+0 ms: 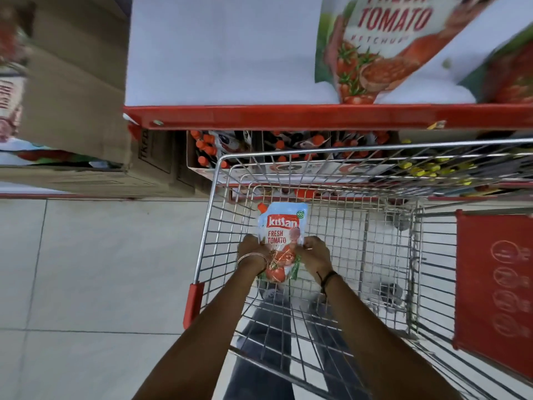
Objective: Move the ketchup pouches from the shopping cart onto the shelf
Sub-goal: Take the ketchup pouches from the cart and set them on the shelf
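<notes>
A ketchup pouch (281,229), white and red with an orange cap at its top left, lies in the wire shopping cart (346,226). My left hand (251,254) grips its lower left edge and my right hand (314,255) grips its lower right edge, both reaching down into the basket. Above the cart runs a white shelf (216,53) with a red front lip. Two more ketchup pouches stand on it at the right, one large and close (380,44), the other (510,73) cut off by the frame edge.
Cardboard boxes (75,90) fill the shelf's left side. Below the red lip, a lower shelf holds bottles with orange caps (207,151) and yellow caps (427,168). The cart's red child-seat flap (493,284) is at the right. Grey floor tiles (86,269) lie to the left.
</notes>
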`<action>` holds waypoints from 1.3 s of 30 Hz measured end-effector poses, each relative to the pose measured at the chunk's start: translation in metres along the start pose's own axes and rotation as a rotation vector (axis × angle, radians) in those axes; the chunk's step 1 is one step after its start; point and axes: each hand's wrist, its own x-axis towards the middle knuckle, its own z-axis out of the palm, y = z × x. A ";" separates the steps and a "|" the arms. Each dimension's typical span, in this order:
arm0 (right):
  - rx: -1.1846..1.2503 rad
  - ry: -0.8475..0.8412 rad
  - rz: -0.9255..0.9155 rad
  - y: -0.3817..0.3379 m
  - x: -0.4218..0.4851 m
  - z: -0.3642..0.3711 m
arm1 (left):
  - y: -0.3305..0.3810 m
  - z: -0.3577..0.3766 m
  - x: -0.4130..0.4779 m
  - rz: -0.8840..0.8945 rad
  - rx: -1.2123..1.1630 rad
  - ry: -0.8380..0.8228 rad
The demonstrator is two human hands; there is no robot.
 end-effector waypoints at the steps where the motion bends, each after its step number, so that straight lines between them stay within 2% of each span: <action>1: 0.040 0.011 -0.029 -0.006 -0.009 -0.005 | 0.003 -0.007 -0.009 0.027 -0.003 0.008; 5: 0.133 0.072 -0.153 -0.033 -0.048 -0.021 | 0.018 -0.043 -0.054 0.182 -0.075 0.090; 10: 0.183 0.102 -0.425 -0.076 -0.107 -0.037 | 0.031 -0.093 -0.108 0.335 -0.282 0.232; 13: 0.207 0.117 -0.541 -0.106 -0.140 -0.042 | 0.037 -0.122 -0.135 0.419 -0.324 0.294; 23: 0.325 0.243 -0.921 -0.220 -0.218 -0.044 | 0.072 -0.218 -0.201 0.745 -0.766 0.499; 27: 0.385 0.286 -1.011 -0.274 -0.220 -0.039 | 0.098 -0.256 -0.203 0.856 -0.826 0.570; 31: 0.405 0.355 -1.041 -0.305 -0.206 -0.032 | 0.120 -0.273 -0.189 0.883 -0.830 0.568; 39: 0.382 0.393 -0.978 -0.305 -0.171 -0.017 | 0.131 -0.265 -0.149 0.892 -0.749 0.550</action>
